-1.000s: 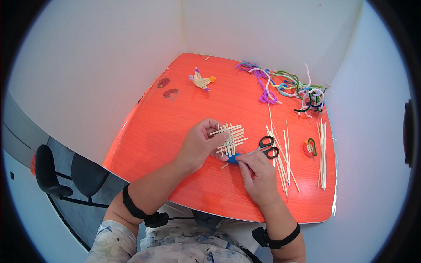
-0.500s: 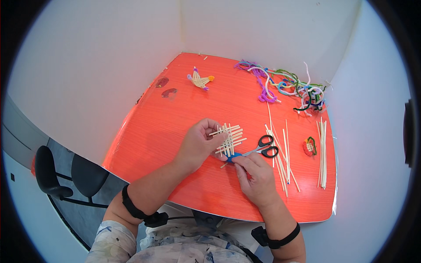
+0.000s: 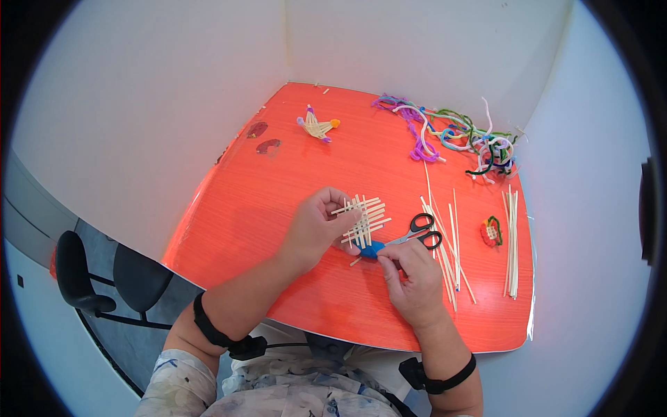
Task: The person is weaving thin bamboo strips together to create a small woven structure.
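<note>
My left hand (image 3: 319,226) holds a lattice of thin pale wooden sticks (image 3: 365,221), thumb on top and fingers behind it. At the lattice's lower end is a small bright blue piece (image 3: 370,249); whether it is yarn, pipe cleaner or something else does not show. My right hand (image 3: 417,278) is closed in a pinch at the right end of this blue piece. Beyond my right fingers lie scissors (image 3: 422,231) with black handles, their blades pointing toward the lattice and their tips hidden.
Loose sticks (image 3: 445,250) lie right of the scissors, with a stick bundle (image 3: 511,243) farther right. Between them is a small red-and-green woven piece (image 3: 490,232). Tangled coloured yarn-like strands (image 3: 479,139) lie at the back right, a star-shaped stick craft (image 3: 318,128) at the back left. White panels (image 3: 417,48) surround the red tabletop (image 3: 236,229).
My right hand has shifted slightly right and its fingertips have drawn away from the lattice, baring more of the blue piece. The left hand and lattice stay nearly still.
</note>
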Demonstrator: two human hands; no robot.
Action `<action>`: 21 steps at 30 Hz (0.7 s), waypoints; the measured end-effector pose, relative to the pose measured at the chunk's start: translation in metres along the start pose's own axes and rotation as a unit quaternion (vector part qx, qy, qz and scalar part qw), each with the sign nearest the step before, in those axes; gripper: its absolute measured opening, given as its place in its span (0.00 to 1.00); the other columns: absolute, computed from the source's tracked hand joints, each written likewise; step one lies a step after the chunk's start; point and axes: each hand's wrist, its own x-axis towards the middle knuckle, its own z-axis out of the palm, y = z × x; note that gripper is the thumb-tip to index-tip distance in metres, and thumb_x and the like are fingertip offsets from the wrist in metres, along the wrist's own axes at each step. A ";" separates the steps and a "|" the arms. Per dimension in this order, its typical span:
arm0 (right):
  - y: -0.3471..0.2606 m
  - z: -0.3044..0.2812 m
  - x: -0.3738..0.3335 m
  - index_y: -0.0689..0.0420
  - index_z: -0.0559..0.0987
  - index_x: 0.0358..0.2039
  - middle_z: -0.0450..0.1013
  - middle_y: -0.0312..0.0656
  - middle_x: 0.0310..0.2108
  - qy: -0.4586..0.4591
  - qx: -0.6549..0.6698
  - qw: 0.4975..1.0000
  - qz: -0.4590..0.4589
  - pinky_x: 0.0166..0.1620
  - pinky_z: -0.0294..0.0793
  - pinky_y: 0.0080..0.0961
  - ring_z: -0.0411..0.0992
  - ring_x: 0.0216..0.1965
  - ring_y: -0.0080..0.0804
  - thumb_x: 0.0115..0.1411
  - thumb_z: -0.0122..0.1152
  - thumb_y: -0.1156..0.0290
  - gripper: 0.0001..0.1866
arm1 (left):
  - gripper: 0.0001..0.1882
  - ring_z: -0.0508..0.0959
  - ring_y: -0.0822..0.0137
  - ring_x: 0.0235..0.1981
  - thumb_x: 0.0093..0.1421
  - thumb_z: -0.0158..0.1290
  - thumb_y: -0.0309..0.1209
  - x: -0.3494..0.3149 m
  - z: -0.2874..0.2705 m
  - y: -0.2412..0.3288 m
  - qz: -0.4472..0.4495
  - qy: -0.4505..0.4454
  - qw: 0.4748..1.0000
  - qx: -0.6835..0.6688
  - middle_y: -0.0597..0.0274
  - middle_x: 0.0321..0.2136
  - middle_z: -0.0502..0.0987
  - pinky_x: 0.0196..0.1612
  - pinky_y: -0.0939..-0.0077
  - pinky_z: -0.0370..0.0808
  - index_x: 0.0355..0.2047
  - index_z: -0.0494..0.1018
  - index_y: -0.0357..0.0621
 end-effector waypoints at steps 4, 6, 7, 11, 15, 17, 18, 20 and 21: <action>0.003 0.004 -0.002 0.61 0.76 0.31 0.70 0.44 0.24 -0.017 0.003 1.000 -0.006 0.28 0.71 0.31 0.71 0.25 0.40 0.50 0.64 0.81 0.07 | 0.09 0.79 0.72 0.27 0.61 0.53 0.24 0.000 -0.002 0.000 -0.007 0.004 1.000 -0.025 0.58 0.31 0.75 0.21 0.79 0.80 0.38 0.65 0.38; 0.004 0.004 -0.002 0.60 0.76 0.31 0.69 0.44 0.24 -0.022 0.000 1.000 -0.009 0.28 0.71 0.31 0.71 0.25 0.40 0.50 0.64 0.81 0.07 | 0.09 0.79 0.72 0.27 0.61 0.53 0.24 0.001 -0.001 -0.002 -0.006 0.002 1.000 -0.022 0.58 0.30 0.75 0.21 0.79 0.80 0.38 0.65 0.38; 0.004 0.004 -0.003 0.60 0.76 0.31 0.69 0.44 0.24 -0.027 -0.003 1.000 -0.013 0.28 0.71 0.31 0.71 0.25 0.40 0.50 0.64 0.81 0.08 | 0.08 0.79 0.72 0.27 0.61 0.53 0.23 0.001 0.000 -0.003 -0.004 0.001 1.000 -0.019 0.58 0.30 0.76 0.21 0.78 0.80 0.38 0.65 0.38; 0.001 0.002 -0.001 0.60 0.77 0.31 0.70 0.44 0.24 -0.029 0.001 0.999 -0.014 0.28 0.70 0.31 0.71 0.25 0.39 0.50 0.64 0.82 0.08 | 0.08 0.79 0.72 0.27 0.61 0.53 0.23 -0.003 0.002 0.001 0.009 0.000 1.000 0.023 0.57 0.30 0.76 0.22 0.79 0.80 0.37 0.65 0.37; 0.001 0.000 -0.001 0.61 0.77 0.31 0.71 0.43 0.25 0.012 0.008 1.000 -0.006 0.29 0.70 0.31 0.71 0.26 0.39 0.50 0.64 0.82 0.08 | 0.09 0.79 0.71 0.25 0.60 0.54 0.22 -0.007 0.005 0.003 0.005 -0.070 0.990 0.123 0.57 0.30 0.76 0.22 0.81 0.78 0.37 0.65 0.37; 0.003 -0.003 0.000 0.61 0.77 0.31 0.71 0.43 0.25 0.027 -0.002 1.000 -0.001 0.29 0.71 0.31 0.72 0.26 0.39 0.50 0.64 0.82 0.07 | 0.09 0.79 0.71 0.25 0.60 0.54 0.21 -0.008 0.006 0.004 -0.007 -0.087 0.984 0.158 0.57 0.29 0.76 0.22 0.81 0.78 0.37 0.64 0.37; 0.002 -0.005 0.002 0.61 0.77 0.31 0.71 0.43 0.25 0.031 -0.010 0.999 0.007 0.29 0.71 0.31 0.72 0.26 0.39 0.50 0.64 0.82 0.07 | 0.09 0.79 0.71 0.25 0.60 0.54 0.21 -0.008 0.004 0.001 -0.007 -0.102 0.984 0.147 0.57 0.29 0.76 0.22 0.81 0.78 0.37 0.64 0.37; 0.002 -0.007 0.002 0.61 0.77 0.31 0.71 0.43 0.25 0.036 -0.018 0.999 0.015 0.29 0.71 0.30 0.72 0.26 0.39 0.50 0.64 0.82 0.07 | 0.10 0.79 0.71 0.25 0.59 0.55 0.21 -0.008 0.002 0.000 -0.007 -0.117 0.984 0.136 0.58 0.29 0.76 0.22 0.81 0.78 0.37 0.65 0.37; 0.003 -0.007 0.002 0.61 0.77 0.31 0.71 0.43 0.26 0.040 -0.018 0.999 0.020 0.29 0.71 0.30 0.72 0.26 0.38 0.49 0.65 0.82 0.08 | 0.10 0.79 0.72 0.25 0.59 0.55 0.21 -0.008 0.002 0.000 -0.006 -0.136 0.984 0.119 0.58 0.28 0.76 0.22 0.81 0.78 0.37 0.65 0.37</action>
